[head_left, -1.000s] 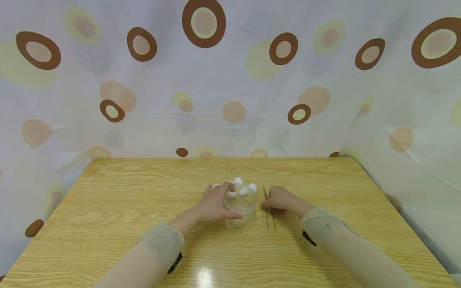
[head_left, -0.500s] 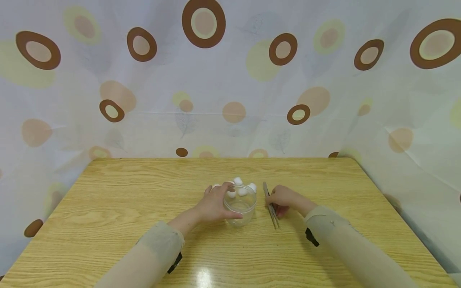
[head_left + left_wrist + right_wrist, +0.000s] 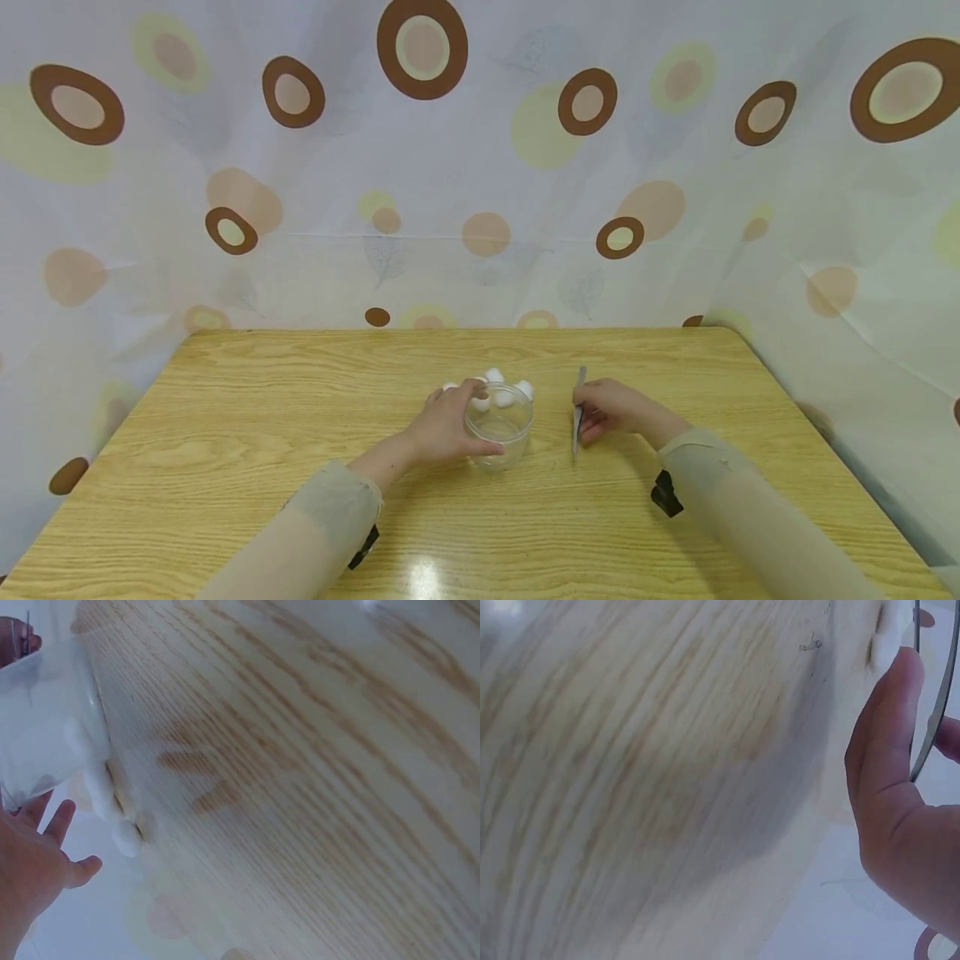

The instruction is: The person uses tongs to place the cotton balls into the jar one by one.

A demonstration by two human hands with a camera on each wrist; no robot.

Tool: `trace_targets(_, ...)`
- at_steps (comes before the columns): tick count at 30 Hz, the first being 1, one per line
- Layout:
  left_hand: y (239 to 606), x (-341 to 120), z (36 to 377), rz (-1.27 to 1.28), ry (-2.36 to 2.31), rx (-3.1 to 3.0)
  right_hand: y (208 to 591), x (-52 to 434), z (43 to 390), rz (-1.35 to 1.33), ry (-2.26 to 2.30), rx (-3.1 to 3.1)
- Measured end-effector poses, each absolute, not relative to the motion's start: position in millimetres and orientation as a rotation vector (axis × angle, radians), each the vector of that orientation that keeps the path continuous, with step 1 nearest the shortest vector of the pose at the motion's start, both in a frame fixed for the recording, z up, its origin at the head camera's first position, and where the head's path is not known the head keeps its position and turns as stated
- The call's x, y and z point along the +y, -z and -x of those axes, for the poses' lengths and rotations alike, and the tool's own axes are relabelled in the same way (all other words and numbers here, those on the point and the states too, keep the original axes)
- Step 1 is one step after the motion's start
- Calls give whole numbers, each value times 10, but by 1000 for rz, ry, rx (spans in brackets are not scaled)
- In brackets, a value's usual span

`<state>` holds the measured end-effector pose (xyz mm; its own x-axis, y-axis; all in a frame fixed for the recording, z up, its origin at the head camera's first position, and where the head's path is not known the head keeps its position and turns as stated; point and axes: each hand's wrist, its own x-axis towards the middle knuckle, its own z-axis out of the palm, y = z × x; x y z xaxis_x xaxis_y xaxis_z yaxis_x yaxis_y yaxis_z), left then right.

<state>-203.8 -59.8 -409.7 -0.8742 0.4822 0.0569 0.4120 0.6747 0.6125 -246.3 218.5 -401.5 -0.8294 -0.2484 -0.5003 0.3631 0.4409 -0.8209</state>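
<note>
A clear round jar (image 3: 500,432) stands near the middle of the wooden table (image 3: 262,433). My left hand (image 3: 444,427) grips its left side, thumb at the front and fingers over the rim. In the left wrist view the jar (image 3: 45,727) shows at the upper left above that hand (image 3: 34,870). Several white cotton balls (image 3: 504,388) lie just behind the jar. To its right, my right hand (image 3: 611,408) pinches metal tweezers (image 3: 577,410), lifted and pointing away from me. The right wrist view shows the thumb (image 3: 889,772) against the tweezers (image 3: 934,712).
A spotted curtain (image 3: 480,167) hangs close behind and along the right side of the table. The table's far edge (image 3: 465,331) lies just beyond the cotton balls. Bare wood stretches left of the jar and in front of both arms.
My right hand picked the tweezers up off the table, turned them upright and moved a little right and away. The left hand and the jar stayed put.
</note>
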Motion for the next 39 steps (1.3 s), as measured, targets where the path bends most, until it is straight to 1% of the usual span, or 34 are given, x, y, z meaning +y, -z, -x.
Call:
trace_targets(9, 4106, -663, 2031, -746, -983, 2763, 3964, 2336, 2437, -106, 1616, 1940)
trace_targets(21, 4088, -719, 2025, -690, -1036, 2720, 3921, 2392, 2441, -168, 1939, 1674)
trace_targets(31, 4110, -725, 2033, -633, -1340, 2475, 3941, 2439, 2461, -142, 2021, 1577)
trace_targets(39, 4092, -712, 2049, -655, -1374, 2421, 3949, 2471, 2487, -101, 1997, 1655)
